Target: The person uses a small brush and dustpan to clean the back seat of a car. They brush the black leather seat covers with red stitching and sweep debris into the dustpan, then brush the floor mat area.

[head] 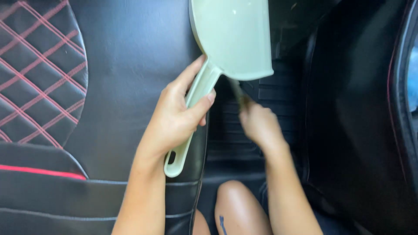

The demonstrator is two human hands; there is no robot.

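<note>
The left hand point(176, 117) grips the pale green dustpan point(230, 37) by its handle, pan slanting up over the black seat's point(130, 52) edge; the blurred right hand point(259, 124) closes on a thin brush point(238, 93) above the floor mat point(278, 91).

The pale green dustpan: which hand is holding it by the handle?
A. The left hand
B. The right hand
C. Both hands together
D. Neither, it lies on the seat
A: the left hand wraps the dustpan handle, while the blurred right hand is apart over the floor mat.
</note>
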